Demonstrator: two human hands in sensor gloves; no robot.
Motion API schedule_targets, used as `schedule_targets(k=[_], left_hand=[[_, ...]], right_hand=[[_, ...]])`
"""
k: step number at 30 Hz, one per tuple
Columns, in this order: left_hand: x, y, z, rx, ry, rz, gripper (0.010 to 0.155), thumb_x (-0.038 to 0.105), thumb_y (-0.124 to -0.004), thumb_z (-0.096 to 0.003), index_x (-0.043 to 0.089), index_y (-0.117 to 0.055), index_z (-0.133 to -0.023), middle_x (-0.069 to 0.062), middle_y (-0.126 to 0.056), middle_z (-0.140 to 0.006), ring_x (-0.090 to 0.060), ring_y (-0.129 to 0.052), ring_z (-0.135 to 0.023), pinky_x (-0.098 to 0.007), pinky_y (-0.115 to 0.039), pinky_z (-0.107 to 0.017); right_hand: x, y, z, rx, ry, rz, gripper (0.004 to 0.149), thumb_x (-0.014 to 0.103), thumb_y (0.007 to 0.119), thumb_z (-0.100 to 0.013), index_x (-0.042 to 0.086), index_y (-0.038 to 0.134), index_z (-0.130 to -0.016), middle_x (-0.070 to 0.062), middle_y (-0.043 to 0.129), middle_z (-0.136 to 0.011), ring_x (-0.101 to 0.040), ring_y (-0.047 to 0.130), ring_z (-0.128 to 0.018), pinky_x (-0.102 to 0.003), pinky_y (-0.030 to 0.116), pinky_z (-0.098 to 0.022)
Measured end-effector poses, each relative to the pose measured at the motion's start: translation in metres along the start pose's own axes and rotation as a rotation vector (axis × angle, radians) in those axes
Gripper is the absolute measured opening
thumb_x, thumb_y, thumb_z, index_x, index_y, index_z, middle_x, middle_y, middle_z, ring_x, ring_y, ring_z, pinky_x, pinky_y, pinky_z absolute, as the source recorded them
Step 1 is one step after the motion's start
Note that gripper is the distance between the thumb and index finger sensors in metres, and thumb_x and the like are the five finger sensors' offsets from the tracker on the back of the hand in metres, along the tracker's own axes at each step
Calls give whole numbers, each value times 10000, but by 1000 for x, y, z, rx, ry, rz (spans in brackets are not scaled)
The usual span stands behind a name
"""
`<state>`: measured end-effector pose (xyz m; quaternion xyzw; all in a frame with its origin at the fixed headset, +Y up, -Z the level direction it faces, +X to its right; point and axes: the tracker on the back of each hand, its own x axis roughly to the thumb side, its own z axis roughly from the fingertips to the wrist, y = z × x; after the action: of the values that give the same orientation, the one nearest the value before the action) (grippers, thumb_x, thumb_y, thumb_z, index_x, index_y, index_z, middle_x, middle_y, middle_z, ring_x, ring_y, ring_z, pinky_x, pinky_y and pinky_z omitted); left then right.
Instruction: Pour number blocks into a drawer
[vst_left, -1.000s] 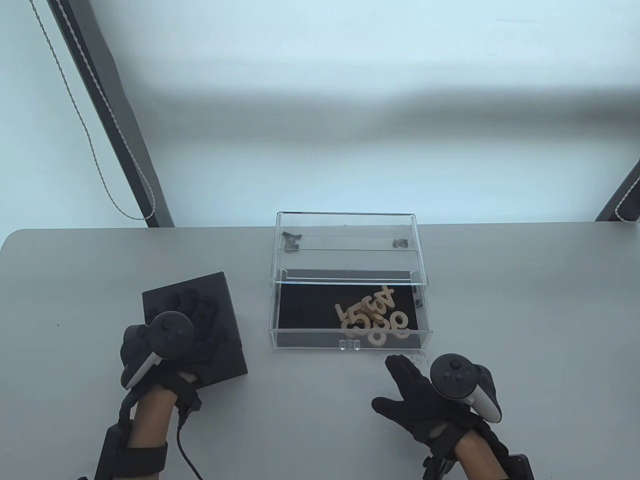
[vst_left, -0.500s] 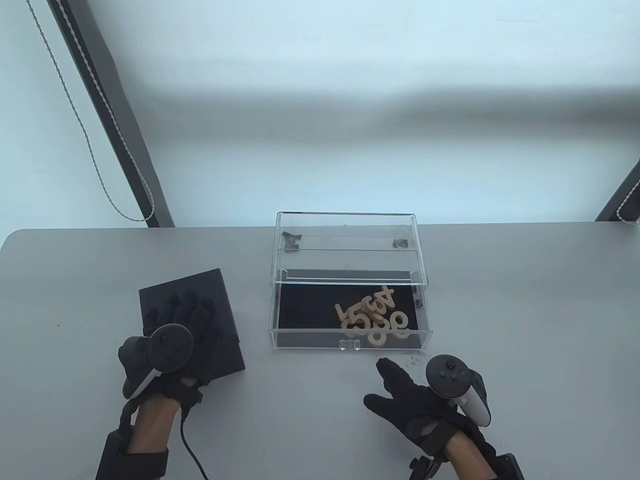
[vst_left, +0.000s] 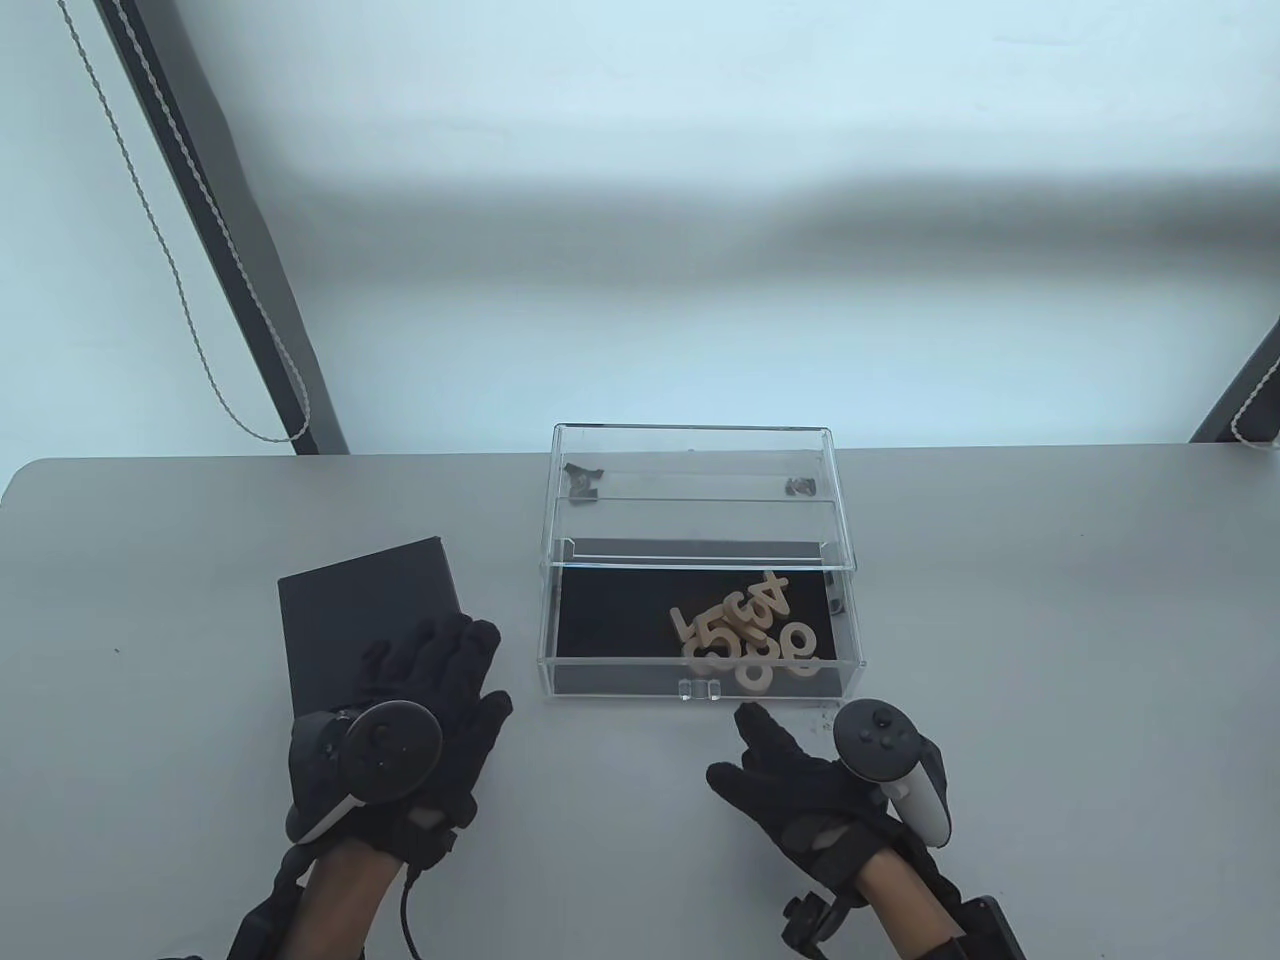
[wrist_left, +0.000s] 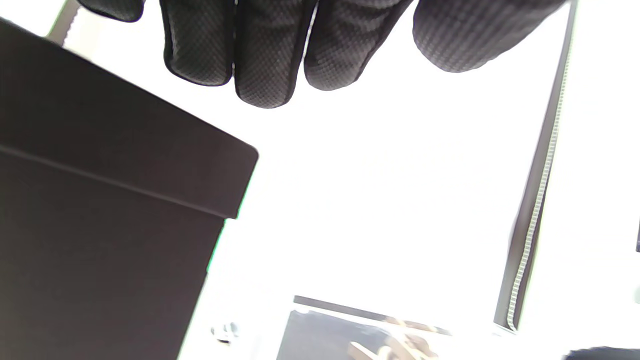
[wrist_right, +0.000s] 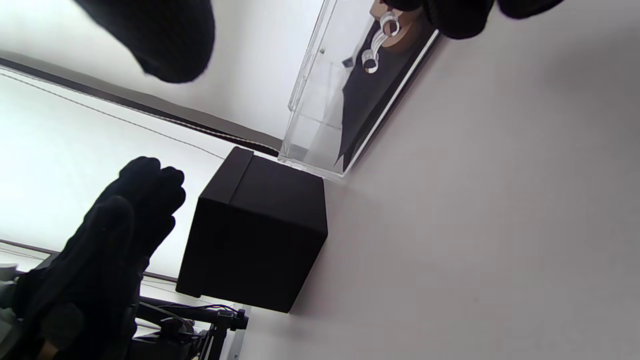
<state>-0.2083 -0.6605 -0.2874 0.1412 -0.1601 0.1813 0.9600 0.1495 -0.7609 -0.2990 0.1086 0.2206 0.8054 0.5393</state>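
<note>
The clear drawer stands pulled out of its acrylic case. Several wooden number blocks lie on its black floor at the right. The black box stands on the table left of the drawer. My left hand is open above the box's near right corner and holds nothing; its fingers hang free of the box in the left wrist view. My right hand is open on the table, just in front of the drawer's small clear handle.
The grey table extends to both sides. A dark frame post and a beaded cord run behind the table at the left. The right wrist view shows the box and the drawer front.
My left hand has come off the top of the black box and moved right and nearer to me, open. My right hand has shifted left, in front of the drawer handle.
</note>
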Motion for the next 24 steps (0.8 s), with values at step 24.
schedule_targets(k=[24], left_hand=[[39,-67,12,-309,-99,50,718,600,-608,-486,264,-464,-1105,-129,-591,-1192,-431,-523,-1081,-689,-346,-770]], right_hand=[[-7,38,-60,-12,38,-230,955,627,649,-520,36,94,-1024,-393,114,-1024,-597,426,-955,-645,507,-686]])
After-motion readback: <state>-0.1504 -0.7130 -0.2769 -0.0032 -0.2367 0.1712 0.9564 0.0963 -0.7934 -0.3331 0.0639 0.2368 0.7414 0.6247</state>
